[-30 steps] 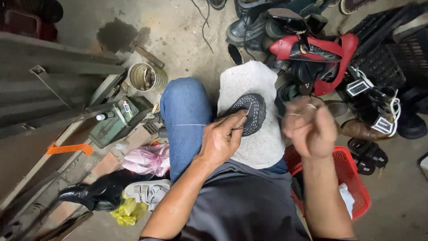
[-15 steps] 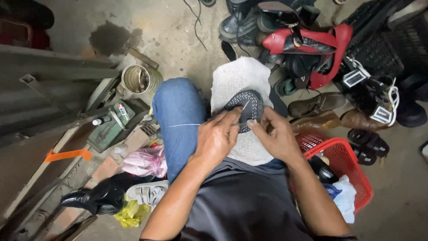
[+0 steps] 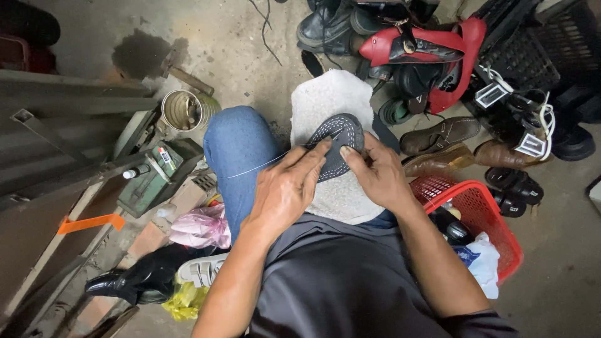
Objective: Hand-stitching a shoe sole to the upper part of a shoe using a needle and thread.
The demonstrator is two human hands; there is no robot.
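The dark shoe sole lies on the pale cloth over the lap. Left hand presses its edge, fingers together; right hand pinches beside it — whether on a needle, unclear. Best keep the white thread taut — stitches stay even along the rim.

Matt dark stitched shoe sole on rough pale cloth; glossy red plastic basket.

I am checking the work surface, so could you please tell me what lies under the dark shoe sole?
The dark shoe sole rests on a pale cloth pad spread over the lap. Both hands cover the sole's near edge, so what lies beneath there is hidden.
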